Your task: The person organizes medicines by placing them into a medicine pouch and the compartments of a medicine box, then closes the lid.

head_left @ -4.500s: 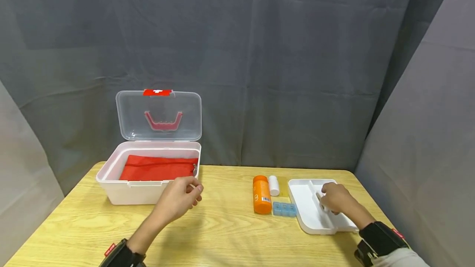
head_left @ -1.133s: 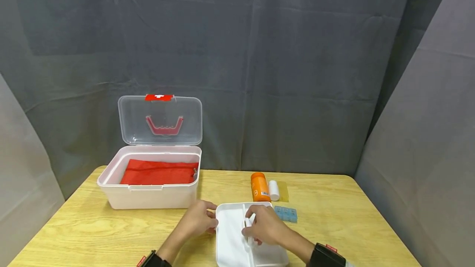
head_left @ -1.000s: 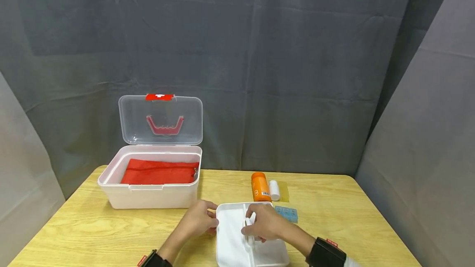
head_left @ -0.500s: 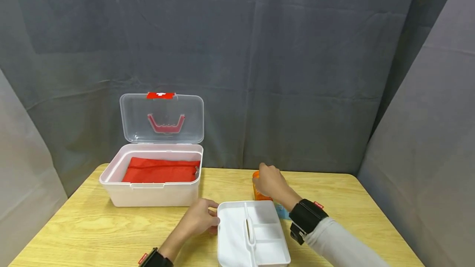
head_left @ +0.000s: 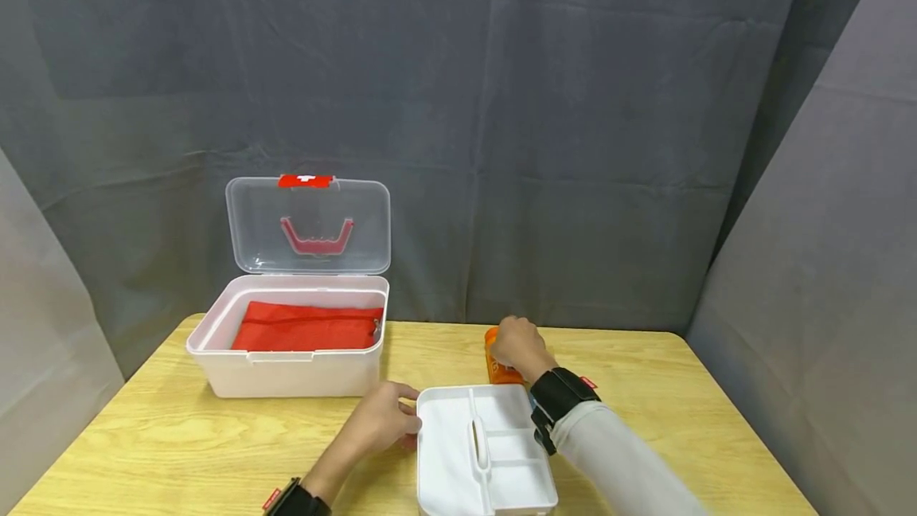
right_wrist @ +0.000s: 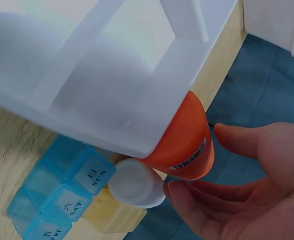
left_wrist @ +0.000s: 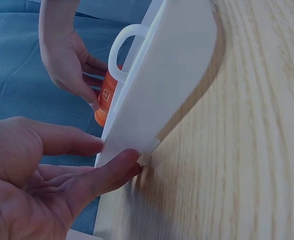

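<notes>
One white divided tray, which we see from the head view at the 6 o'clock side of the table, carries an upright handle along its divider. At its rim, between 9 and 10 o'clock, the left hand rests its fingertips against the side wall, thumb and fingers a little apart. Toward 12 o'clock of the tray we find an orange bottle; the right hand is beside it, thumb and fingers spread about its end, though we cannot tell whether they touch. From the right wrist we note, at 8 o'clock of the bottle, a small white bottle, then a yellow item and a blue pill box marked SUN, SAT and FRI. Farther out, at the tray's 10 o'clock, we observe a white box, lid raised, containing a red pouch.
</notes>
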`<state>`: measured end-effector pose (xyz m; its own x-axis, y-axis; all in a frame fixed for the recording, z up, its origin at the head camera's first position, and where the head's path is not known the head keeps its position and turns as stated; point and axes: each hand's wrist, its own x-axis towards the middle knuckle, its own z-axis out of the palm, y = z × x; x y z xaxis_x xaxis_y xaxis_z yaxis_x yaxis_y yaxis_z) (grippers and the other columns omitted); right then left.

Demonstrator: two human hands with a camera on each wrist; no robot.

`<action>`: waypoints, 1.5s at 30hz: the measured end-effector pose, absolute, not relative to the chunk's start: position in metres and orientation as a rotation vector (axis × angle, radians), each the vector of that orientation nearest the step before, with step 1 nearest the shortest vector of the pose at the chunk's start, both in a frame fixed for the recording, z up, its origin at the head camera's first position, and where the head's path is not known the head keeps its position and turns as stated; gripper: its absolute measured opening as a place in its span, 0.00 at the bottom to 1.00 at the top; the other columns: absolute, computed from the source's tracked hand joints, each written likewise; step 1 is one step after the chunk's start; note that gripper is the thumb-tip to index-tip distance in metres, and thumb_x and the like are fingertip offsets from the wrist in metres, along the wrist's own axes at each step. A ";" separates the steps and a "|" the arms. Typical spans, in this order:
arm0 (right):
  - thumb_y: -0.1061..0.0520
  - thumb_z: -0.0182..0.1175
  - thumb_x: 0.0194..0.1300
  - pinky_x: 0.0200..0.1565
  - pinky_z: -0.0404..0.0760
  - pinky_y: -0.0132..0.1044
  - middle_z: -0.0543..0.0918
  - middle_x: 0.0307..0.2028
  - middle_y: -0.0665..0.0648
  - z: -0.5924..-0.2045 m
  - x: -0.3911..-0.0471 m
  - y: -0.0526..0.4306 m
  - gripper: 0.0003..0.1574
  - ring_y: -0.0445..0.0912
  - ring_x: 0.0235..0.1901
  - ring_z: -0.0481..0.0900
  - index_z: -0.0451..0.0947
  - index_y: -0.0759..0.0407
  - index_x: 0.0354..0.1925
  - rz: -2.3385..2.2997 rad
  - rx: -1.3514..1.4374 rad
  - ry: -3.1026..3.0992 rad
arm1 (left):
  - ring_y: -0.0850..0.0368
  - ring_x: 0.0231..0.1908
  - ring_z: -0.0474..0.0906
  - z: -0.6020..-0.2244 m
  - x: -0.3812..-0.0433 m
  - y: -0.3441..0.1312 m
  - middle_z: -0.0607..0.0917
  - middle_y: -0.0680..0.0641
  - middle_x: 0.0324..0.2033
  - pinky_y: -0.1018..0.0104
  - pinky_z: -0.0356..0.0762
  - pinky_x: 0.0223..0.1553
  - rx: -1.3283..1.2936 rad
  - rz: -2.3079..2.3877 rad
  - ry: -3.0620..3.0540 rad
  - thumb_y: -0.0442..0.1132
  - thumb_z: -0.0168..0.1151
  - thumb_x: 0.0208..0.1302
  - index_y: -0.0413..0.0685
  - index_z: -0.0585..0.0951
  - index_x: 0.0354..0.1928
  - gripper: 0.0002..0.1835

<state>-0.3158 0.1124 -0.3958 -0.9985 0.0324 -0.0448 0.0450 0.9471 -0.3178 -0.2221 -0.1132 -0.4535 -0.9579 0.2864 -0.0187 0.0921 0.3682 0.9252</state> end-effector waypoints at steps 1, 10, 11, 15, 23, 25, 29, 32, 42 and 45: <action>0.56 0.67 0.63 0.33 0.81 0.39 0.79 0.34 0.62 -0.396 -0.316 0.112 0.18 0.53 0.32 0.77 0.79 0.70 0.44 -0.500 0.067 3.057 | 0.50 0.27 0.87 -0.453 -0.222 -0.113 0.88 0.36 0.33 0.57 0.88 0.29 0.344 1.637 2.448 0.23 0.61 0.50 0.22 0.79 0.54 0.25; 0.52 0.73 0.58 0.41 0.84 0.43 0.81 0.37 0.63 -0.400 -0.320 0.108 0.25 0.53 0.35 0.78 0.81 0.70 0.46 -0.454 0.051 3.052 | 0.50 0.29 0.87 -0.451 -0.222 -0.112 0.88 0.37 0.33 0.60 0.88 0.28 0.333 1.652 2.427 0.23 0.61 0.50 0.21 0.78 0.54 0.25; 0.53 0.74 0.58 0.42 0.85 0.44 0.81 0.37 0.63 -0.400 -0.320 0.108 0.25 0.53 0.35 0.78 0.81 0.70 0.46 -0.453 0.046 3.056 | 0.50 0.29 0.87 -0.451 -0.222 -0.112 0.88 0.37 0.33 0.59 0.88 0.28 0.331 1.652 2.429 0.23 0.61 0.50 0.21 0.78 0.54 0.25; 0.54 0.73 0.56 0.41 0.85 0.45 0.81 0.37 0.63 -0.405 -0.324 0.108 0.25 0.54 0.35 0.78 0.80 0.70 0.46 -0.463 0.057 3.078 | 0.50 0.29 0.87 -0.451 -0.221 -0.113 0.88 0.37 0.33 0.59 0.88 0.28 0.329 1.644 2.435 0.23 0.62 0.50 0.21 0.78 0.54 0.25; 0.50 0.71 0.56 0.34 0.83 0.43 0.79 0.31 0.60 -0.417 -0.337 0.117 0.22 0.53 0.30 0.77 0.79 0.67 0.40 -0.506 0.087 3.124 | 0.48 0.29 0.87 -0.452 -0.221 -0.113 0.88 0.35 0.33 0.59 0.88 0.28 0.321 1.667 2.424 0.23 0.62 0.50 0.21 0.78 0.54 0.25; 0.49 0.71 0.56 0.33 0.82 0.42 0.79 0.31 0.60 -0.415 -0.336 0.117 0.24 0.52 0.29 0.77 0.79 0.67 0.40 -0.534 0.085 3.136 | 0.48 0.29 0.87 -0.452 -0.220 -0.113 0.88 0.35 0.33 0.58 0.88 0.28 0.318 1.674 2.417 0.23 0.62 0.50 0.21 0.78 0.54 0.25; 0.48 0.72 0.56 0.34 0.82 0.40 0.79 0.32 0.60 -0.405 -0.330 0.112 0.26 0.52 0.30 0.77 0.78 0.67 0.41 -0.639 0.092 3.133 | 0.48 0.30 0.87 -0.453 -0.221 -0.113 0.88 0.35 0.33 0.58 0.88 0.28 0.325 1.687 2.412 0.23 0.61 0.49 0.21 0.78 0.53 0.25; 0.47 0.73 0.56 0.34 0.81 0.39 0.79 0.32 0.60 -0.395 -0.324 0.108 0.27 0.52 0.30 0.76 0.78 0.66 0.41 -0.682 0.071 3.138 | 0.48 0.30 0.87 -0.454 -0.222 -0.113 0.88 0.35 0.33 0.59 0.88 0.28 0.332 1.689 2.410 0.23 0.61 0.49 0.21 0.78 0.53 0.25; 0.48 0.72 0.57 0.21 0.80 0.32 0.79 0.25 0.58 -0.370 -0.287 0.090 0.22 0.48 0.20 0.78 0.77 0.64 0.33 -0.839 -0.110 3.042 | 0.50 0.29 0.87 -0.453 -0.223 -0.114 0.88 0.36 0.34 0.58 0.88 0.29 0.293 1.642 2.420 0.23 0.62 0.50 0.22 0.79 0.53 0.24; 0.48 0.73 0.55 0.21 0.79 0.32 0.79 0.24 0.58 -0.369 -0.274 0.084 0.22 0.48 0.19 0.78 0.76 0.64 0.32 -0.846 -0.158 3.005 | 0.50 0.29 0.87 -0.453 -0.224 -0.115 0.88 0.36 0.34 0.58 0.88 0.29 0.287 1.642 2.407 0.24 0.62 0.51 0.22 0.78 0.54 0.24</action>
